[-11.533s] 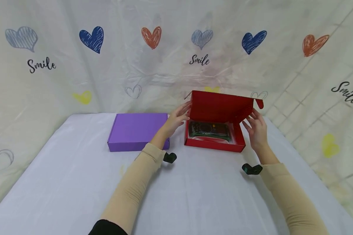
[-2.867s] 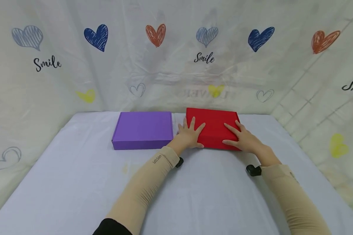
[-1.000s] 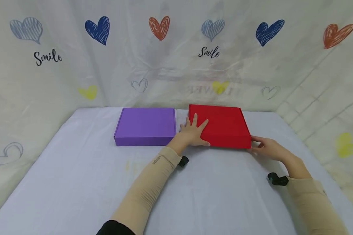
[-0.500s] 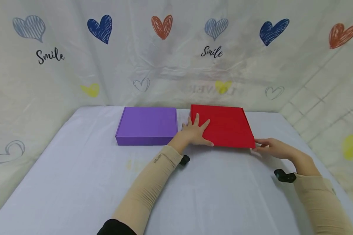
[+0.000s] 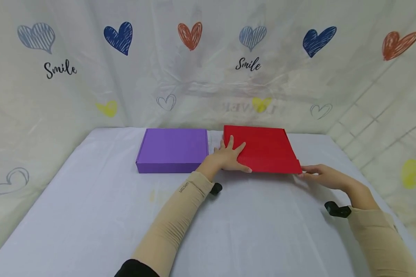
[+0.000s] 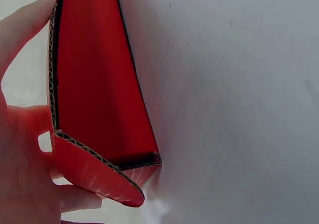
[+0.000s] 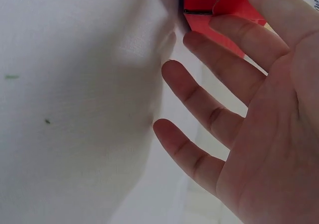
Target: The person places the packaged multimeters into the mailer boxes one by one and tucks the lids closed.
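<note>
A red cardboard box (image 5: 263,148) lies at the back right of the table, its lid lowered and the front flap swung outward. My left hand (image 5: 227,158) rests spread on the left part of the lid. In the left wrist view the raised front flap leaves a gap showing the box's red inside (image 6: 94,84); what lies within is hidden. At the front right corner my right hand (image 5: 326,176) pinches the lid's side flap (image 7: 237,6) between thumb and index finger. Its other fingers stretch out loosely over the cloth.
Left of the red box, close by, lies a closed purple box (image 5: 173,148). A white cloth (image 5: 249,231) covers the table. Behind it hangs a pale backdrop (image 5: 208,104) printed with hearts and "Smile".
Much earlier the lid stood upright over a dark green item in clear plastic. It came down, both hands lay on it, then the right hand went to the corner and the front flap came outward.
</note>
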### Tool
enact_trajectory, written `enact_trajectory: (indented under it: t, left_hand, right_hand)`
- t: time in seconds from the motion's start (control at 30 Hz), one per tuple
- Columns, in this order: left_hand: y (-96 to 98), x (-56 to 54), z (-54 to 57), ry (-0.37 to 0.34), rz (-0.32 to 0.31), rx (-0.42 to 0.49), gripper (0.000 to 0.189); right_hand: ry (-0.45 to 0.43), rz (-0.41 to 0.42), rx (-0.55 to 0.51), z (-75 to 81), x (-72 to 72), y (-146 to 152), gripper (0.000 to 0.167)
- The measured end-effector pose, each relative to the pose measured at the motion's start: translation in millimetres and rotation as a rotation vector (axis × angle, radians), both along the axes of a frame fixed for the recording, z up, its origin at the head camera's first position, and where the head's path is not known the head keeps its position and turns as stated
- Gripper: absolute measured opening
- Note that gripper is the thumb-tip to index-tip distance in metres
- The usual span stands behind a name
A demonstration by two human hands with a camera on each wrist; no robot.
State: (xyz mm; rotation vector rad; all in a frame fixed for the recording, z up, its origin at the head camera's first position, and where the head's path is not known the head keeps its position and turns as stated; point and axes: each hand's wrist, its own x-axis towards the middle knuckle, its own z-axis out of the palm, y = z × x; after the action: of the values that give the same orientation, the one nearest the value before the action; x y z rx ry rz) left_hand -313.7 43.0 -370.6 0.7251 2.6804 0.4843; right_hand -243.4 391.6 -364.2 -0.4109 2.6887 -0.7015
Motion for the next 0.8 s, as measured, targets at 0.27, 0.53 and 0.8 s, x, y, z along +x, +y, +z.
enact_trajectory:
  t: [0.27, 0.53, 0.8]
  left_hand:
    - [-1.9, 0.7, 3.4, -0.02, 0.001, -0.007, 0.104]
    - [-2.7, 1.8, 1.9, 0.001, 0.006, -0.003, 0.104]
    - [-1.7, 3.1, -1.3, 0.029, -0.003, -0.015, 0.104]
  right_hand:
    - [-0.015, 0.008, -0.014, 1.5, 0.3, -0.7, 0.051]
    - [0.041, 0.003, 0.004, 1.1, -0.9, -3.9, 0.051]
    - [0.131, 0.015, 0.058, 1.7, -2.0, -4.4, 0.044]
